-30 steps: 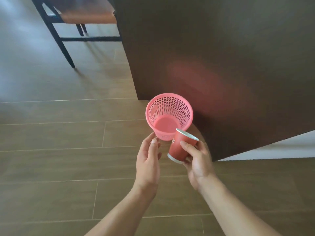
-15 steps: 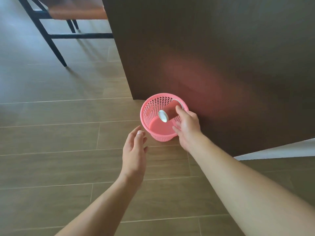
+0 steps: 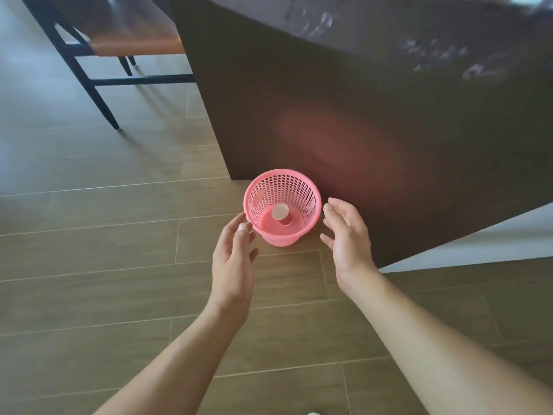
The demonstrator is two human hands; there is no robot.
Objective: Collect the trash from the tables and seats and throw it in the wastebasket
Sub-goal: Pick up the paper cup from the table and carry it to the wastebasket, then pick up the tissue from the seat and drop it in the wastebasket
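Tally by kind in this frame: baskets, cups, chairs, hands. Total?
Pink perforated plastic wastebasket: 1
Red paper cup, inside the wastebasket: 1
Black-framed chair with brown seat: 1
Bare hands: 2, left hand and right hand
Total: 5

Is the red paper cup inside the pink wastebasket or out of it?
Inside. The red paper cup rests on the bottom of the pink wastebasket; the left hand and right hand beside it hold nothing.
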